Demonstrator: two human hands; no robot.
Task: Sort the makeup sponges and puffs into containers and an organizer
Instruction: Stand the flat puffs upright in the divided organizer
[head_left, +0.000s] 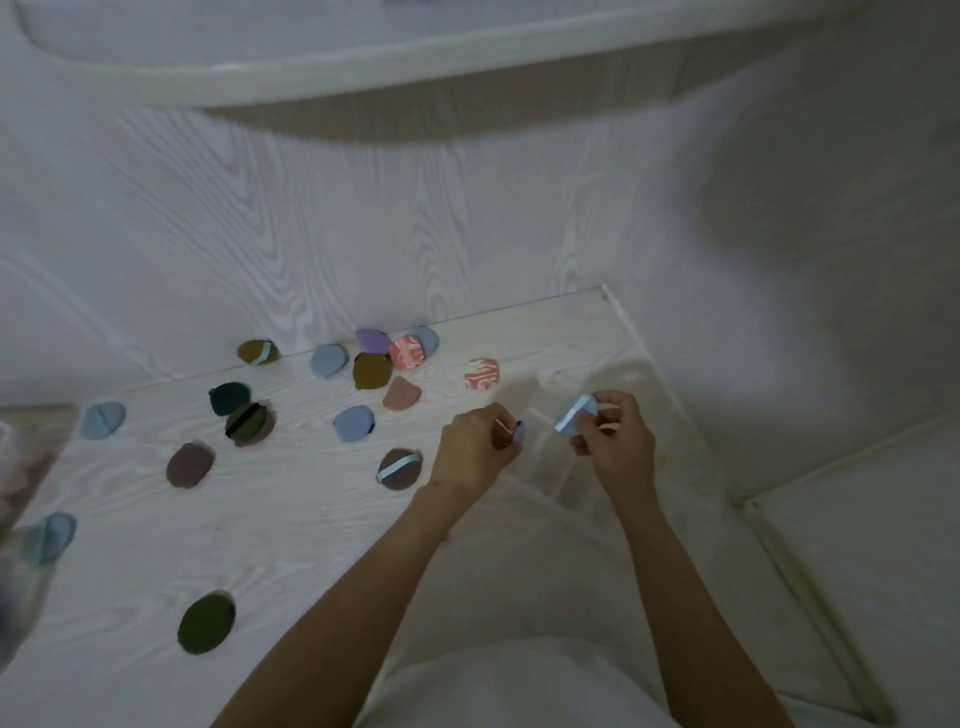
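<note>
Holding: right hand (615, 441) pinches a light blue puff (574, 415) by its ribbon side, above the clear organizer (582, 467) at the right of the tabletop (291, 519).
Left hand: left hand (475, 449) is curled round a small blue puff (518, 431), only its edge showing past the fingers, just left of the organizer.
Organizer: transparent, with faint dividers; what lies in its compartments cannot be told.
Loose puffs, far row: olive puff with pale strap (257, 352), blue puff (329, 360), purple puff (372, 340), red patterned puff (408, 352), all near the wall.
Loose puffs, middle: a second red patterned puff (481, 374), pink puff (401, 393), dark olive puff (372, 370), dark teal puff (229, 398), brown puff with blue strap (399, 467).
Loose puffs, near left: dark green puff (207, 622), mauve puff (190, 464), pale blue puff (103, 420).
Left edge: a blurred container (26, 467), partly cut off.
Writing: none readable; the white marks on the red puffs are too blurred to tell.
</note>
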